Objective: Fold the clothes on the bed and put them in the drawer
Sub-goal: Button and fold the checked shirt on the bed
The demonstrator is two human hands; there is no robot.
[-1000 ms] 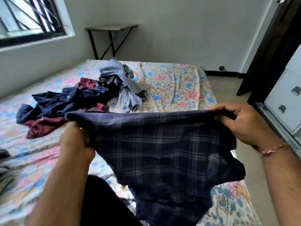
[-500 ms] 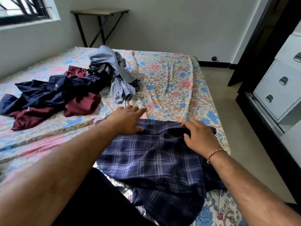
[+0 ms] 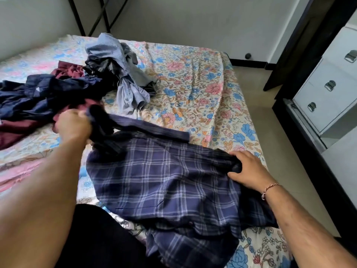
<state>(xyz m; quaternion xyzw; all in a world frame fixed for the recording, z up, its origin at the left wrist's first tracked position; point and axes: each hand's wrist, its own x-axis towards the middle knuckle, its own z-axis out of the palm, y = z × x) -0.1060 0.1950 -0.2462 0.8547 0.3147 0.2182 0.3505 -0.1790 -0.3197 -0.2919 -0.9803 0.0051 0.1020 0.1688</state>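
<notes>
Two hands work a navy plaid garment (image 3: 164, 182) spread on the near part of the bed (image 3: 202, 97): the left hand (image 3: 72, 125) grips its bunched dark edge, lifted slightly, and the right hand (image 3: 246, 170) pinches the opposite corner against the mattress. Unfolded clothes (image 3: 63, 89) lie heaped beyond the left hand, and the white drawers (image 3: 326, 89) stand at right, beside the bed.

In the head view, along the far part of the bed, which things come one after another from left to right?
Dark navy garment → light blue-grey crumpled shirt → bare floral bedsheet → white drawer unit with metal handles.
</notes>
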